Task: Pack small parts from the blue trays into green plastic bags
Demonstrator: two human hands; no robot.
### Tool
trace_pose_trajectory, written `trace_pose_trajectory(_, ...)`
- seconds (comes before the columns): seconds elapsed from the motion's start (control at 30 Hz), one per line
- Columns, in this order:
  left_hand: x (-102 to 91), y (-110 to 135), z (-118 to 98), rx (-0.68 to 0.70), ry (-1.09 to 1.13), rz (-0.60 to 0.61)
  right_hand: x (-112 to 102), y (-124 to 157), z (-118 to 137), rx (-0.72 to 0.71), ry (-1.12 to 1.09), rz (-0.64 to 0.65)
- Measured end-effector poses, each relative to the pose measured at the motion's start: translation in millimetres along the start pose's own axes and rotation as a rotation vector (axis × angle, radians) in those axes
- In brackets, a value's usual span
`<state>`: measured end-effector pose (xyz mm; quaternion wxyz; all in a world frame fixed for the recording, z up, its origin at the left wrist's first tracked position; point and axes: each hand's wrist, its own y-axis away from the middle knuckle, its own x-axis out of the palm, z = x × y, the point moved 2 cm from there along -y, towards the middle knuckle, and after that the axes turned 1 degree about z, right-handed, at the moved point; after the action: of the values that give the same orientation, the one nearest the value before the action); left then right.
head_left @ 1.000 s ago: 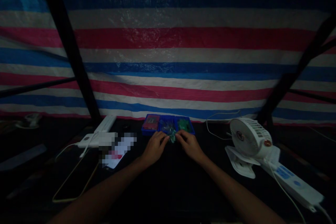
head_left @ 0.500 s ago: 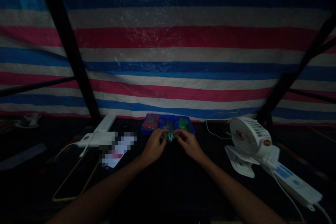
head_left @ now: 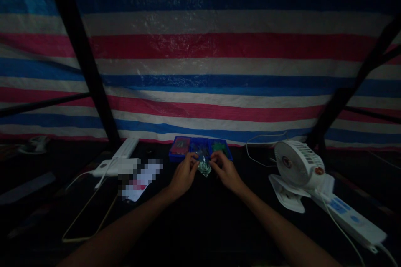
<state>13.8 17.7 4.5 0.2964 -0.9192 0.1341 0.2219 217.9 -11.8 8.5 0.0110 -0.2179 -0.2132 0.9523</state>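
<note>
Both my hands meet at the middle of a dark table, in front of a blue tray (head_left: 171, 156) with three compartments: red parts on the left, mixed parts in the middle, green parts on the right. My left hand (head_left: 184, 174) and my right hand (head_left: 226, 172) pinch a small clear plastic bag (head_left: 204, 168) with greenish parts inside, held between the fingertips just above the table. Fingers of both hands are closed on the bag's top corners.
A white clip-on fan (head_left: 297, 166) stands to the right, with a white power strip (head_left: 351, 219) and cables beside it. Left lie a white power bank (head_left: 108, 167), a phone (head_left: 86, 212) and a blurred card (head_left: 140, 177). A striped tarp (head_left: 200, 58) closes the back.
The small bag has been lifted and turned between my fingertips; it now hangs lower and shows a shinier face. Both hands stay near the tray's front.
</note>
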Motion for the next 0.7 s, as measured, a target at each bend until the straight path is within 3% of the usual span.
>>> trace_pose_trajectory(0.3, -1.2, -0.9, -3.7, 0.104, -0.102, -0.001, -2.8, -1.7, 2.7, -0.038, 0.049, 0.003)
trace_pose_trajectory(0.53, -2.2, -3.5, -3.6, 0.059, -0.18, 0.018, 0.0, -1.7, 1.1, -0.009, 0.06, 0.033)
trace_pose_trajectory(0.7, -1.5, -2.6, 1.0, 0.023, -0.062, -0.025, 0.8, -0.1, -2.7, 0.035, 0.006, 0.001)
